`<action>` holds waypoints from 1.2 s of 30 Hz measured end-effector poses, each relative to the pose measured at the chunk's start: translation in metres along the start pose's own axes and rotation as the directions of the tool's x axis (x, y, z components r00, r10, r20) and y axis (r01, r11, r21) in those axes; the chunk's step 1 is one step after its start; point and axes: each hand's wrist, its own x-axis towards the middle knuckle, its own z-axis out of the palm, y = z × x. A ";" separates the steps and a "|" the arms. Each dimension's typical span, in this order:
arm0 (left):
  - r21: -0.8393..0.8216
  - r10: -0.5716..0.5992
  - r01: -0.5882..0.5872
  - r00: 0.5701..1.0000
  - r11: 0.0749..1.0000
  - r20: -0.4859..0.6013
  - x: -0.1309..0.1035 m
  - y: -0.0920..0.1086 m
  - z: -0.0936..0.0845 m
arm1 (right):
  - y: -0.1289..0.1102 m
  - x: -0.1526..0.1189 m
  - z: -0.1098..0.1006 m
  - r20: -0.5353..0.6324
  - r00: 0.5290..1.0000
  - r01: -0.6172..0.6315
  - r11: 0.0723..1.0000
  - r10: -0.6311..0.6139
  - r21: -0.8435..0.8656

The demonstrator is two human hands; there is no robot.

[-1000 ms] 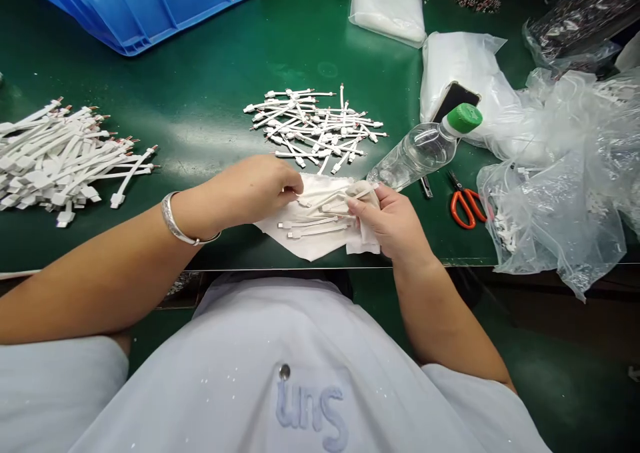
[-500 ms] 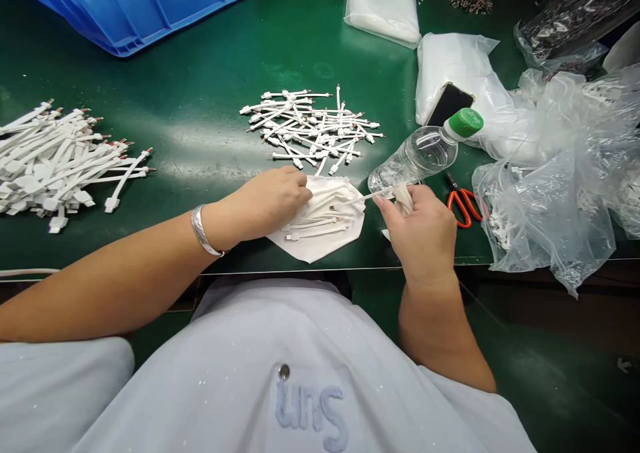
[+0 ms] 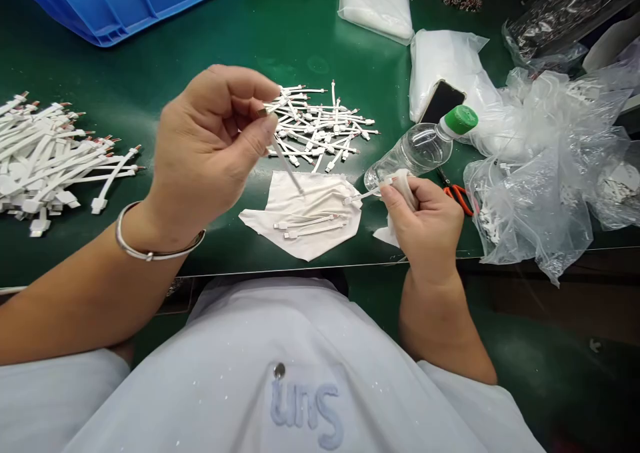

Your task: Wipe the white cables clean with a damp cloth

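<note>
My left hand is raised over the table with thumb and fingers pinched on a short white cable, which slants down toward a white cloth. The cable's upper end is partly hidden by my fingers. My right hand is closed around a wadded white cloth and a short white cable whose connector end points left. On the flat cloth lie several white cables. Just beyond it spreads a loose pile of short white cables with connectors and reddish wire ends.
A bigger cable heap lies at the left, with a blue bin behind it. At the right are a tilted clear bottle with a green cap, orange-handled cutters, a phone and plastic bags.
My left hand has lifted off the flat cloth, up and to the left, with a cable in its fingers. My right hand has stayed nearly in place, holding cloth and cable.
</note>
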 end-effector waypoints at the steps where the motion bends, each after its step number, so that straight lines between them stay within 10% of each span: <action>1: -0.065 -0.050 0.049 0.999 0.997 -0.014 0.000 0.003 0.000 | -0.002 0.002 0.004 -0.009 1.000 -0.012 0.999 0.012 0.049; 8: -0.288 -0.374 0.347 0.927 0.893 -0.042 0.001 0.016 -0.009 | -0.020 0.016 0.026 0.179 0.976 -0.175 0.938 0.125 0.299; 12: -0.305 -0.462 0.464 0.883 0.832 0.084 -0.001 0.016 -0.009 | -0.016 0.017 0.026 0.426 0.895 -0.114 0.991 0.134 -0.072; 17: -0.123 -0.543 0.598 0.783 0.792 0.304 -0.010 0.018 -0.001 | 0.002 0.000 0.003 0.236 0.960 -0.054 0.929 0.149 -0.366; 21: -0.029 -0.547 0.617 0.718 0.787 0.430 -0.016 0.028 0.004 | 0.008 -0.015 -0.007 0.169 0.983 0.121 0.940 -0.070 -0.318; 29: 0.028 -0.544 0.614 0.676 0.789 0.497 -0.048 0.046 0.006 | -0.002 -0.008 0.021 0.646 0.582 0.696 0.714 -0.495 -0.080; 36: 0.528 -0.446 0.078 0.646 0.846 0.619 -0.097 0.023 0.013 | 0.000 0.004 0.031 0.716 0.428 0.830 0.553 -0.552 -0.070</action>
